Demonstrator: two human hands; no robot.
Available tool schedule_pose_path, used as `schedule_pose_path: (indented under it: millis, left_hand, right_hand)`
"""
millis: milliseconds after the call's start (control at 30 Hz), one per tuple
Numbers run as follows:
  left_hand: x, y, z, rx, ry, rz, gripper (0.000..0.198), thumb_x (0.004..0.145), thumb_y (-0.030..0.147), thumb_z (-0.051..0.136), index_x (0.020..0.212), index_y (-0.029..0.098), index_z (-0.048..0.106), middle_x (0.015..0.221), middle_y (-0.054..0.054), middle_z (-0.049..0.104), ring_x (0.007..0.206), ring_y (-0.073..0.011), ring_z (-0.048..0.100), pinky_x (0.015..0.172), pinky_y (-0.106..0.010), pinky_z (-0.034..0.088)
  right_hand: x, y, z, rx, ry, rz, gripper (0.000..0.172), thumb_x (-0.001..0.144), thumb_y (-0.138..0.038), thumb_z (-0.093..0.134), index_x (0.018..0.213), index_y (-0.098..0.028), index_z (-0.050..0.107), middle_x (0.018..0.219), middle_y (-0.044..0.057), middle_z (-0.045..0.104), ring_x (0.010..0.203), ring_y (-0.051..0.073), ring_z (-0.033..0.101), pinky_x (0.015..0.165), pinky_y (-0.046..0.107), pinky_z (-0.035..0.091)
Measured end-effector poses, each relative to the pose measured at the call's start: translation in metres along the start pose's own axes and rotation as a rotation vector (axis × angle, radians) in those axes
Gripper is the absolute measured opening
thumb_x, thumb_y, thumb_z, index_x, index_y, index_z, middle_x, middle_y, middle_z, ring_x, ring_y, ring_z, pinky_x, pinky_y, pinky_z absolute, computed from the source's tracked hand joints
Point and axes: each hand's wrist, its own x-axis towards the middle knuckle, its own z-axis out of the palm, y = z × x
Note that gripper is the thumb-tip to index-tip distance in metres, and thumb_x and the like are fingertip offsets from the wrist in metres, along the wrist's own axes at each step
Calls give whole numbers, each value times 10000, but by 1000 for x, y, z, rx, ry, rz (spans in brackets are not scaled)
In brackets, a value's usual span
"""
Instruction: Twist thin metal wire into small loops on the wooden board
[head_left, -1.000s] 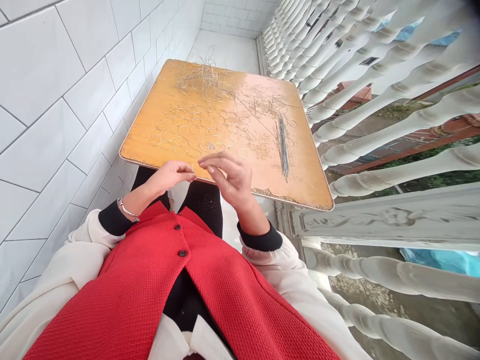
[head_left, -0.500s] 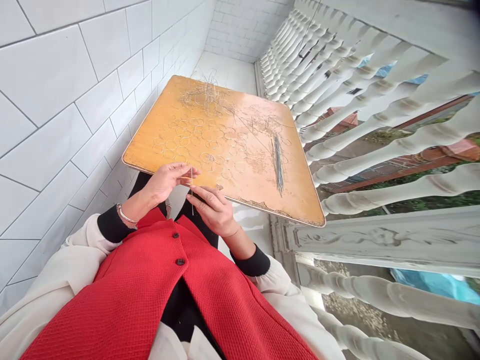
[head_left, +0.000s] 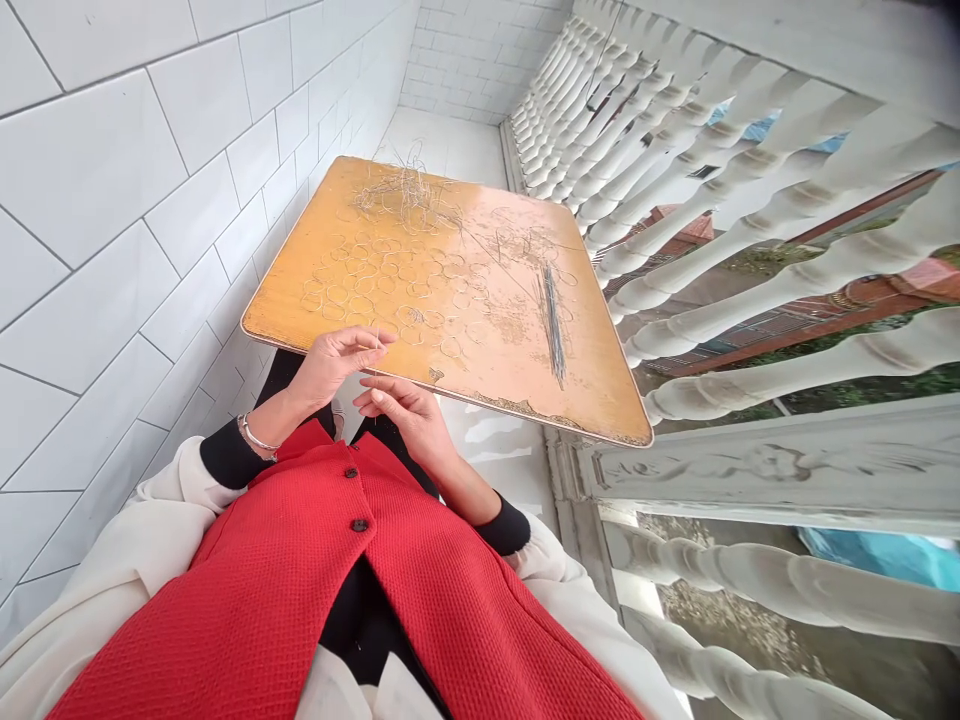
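My left hand [head_left: 339, 362] is at the table's near edge, its thumb and fingers pinched on a thin pale wire [head_left: 377, 341]. Just below and to the right, my right hand [head_left: 409, 412] has its fingertips closed around the lower part of the same wire. Only short bits of the wire show between the fingers. Beyond the hands, many thin wire rings [head_left: 365, 305] lie spread over the worn orange table [head_left: 281, 305]. A bundle of straight grey wires [head_left: 553, 330] rests on the table's right side.
A tangled heap of wire [head_left: 409, 192] sits at the table's far end, with loose pieces scattered nearby. White tiled wall [head_left: 97, 230] runs along the left. A white baluster railing [head_left: 675, 290] stands close on the right.
My right hand has shifted slightly left and its fingers have drawn together near the wire. Less of the wire shows now. The left hand stays in nearly the same place.
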Motion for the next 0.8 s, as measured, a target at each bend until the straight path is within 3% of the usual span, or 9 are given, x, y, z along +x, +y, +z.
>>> schedule_pose_path:
  millis: [133,233,300,367,467,533,667,800]
  left_hand:
    - [-3,7,2,403,21,122,131,831,324,683,821,199,720,1012,-73,733,1011,-204,636,954,-348,454]
    - [-7,18,-1,551,176,237,161,860,325,662,975,232,726,1205,-77,691,1180,-225,575,1015,-341,424]
    - [-8,24,-5,489,315,251,250,864,353,666,1085,239,686,1280,-72,649,1191,-216,566,956,-308,454]
    - [-8,26,-7,347,357,141,322,859,405,672,1128,230,642,1229,-72,656,1048,-182,619,809,-261,484]
    - [-6,19,-5,122,204,-147,424,806,481,715,1091,182,619,1033,-67,686,754,-112,622,612,-214,441]
    - [-6,10,-2,18,93,-261,452,757,473,765,1046,154,626,948,-60,689,680,-88,601,569,-200,410]
    - [-4,-7,3,-121,61,-349,361,771,415,769,971,142,643,907,-53,701,661,-66,596,565,-187,392]
    - [-1,-11,5,-245,86,-358,271,793,369,756,886,133,660,866,-37,697,636,-50,587,579,-187,408]
  right_hand:
    - [10,4,-2,103,175,67,315,771,-469,751,907,-185,750,671,9,731,543,104,636,593,252,540]
    - [11,3,-8,233,265,88,276,759,-443,751,868,-189,742,654,8,727,513,94,614,541,229,504]
    - [9,2,-12,285,303,86,255,739,-419,764,858,-195,737,649,4,725,509,92,610,534,225,499]
    - [7,2,-13,278,330,81,244,732,-410,765,847,-198,733,644,4,721,505,97,610,536,235,506]
    - [5,6,-11,249,361,78,232,748,-411,749,832,-197,724,645,9,719,504,107,608,538,250,512]
    - [4,8,-8,255,356,76,216,767,-404,734,829,-197,721,656,9,720,507,103,601,545,248,510]
    - [2,9,-3,307,297,69,184,788,-376,712,866,-211,736,663,-9,713,503,85,577,556,233,496]
    - [1,10,-1,324,272,93,184,790,-379,706,866,-213,736,664,-14,707,501,82,564,566,237,496]
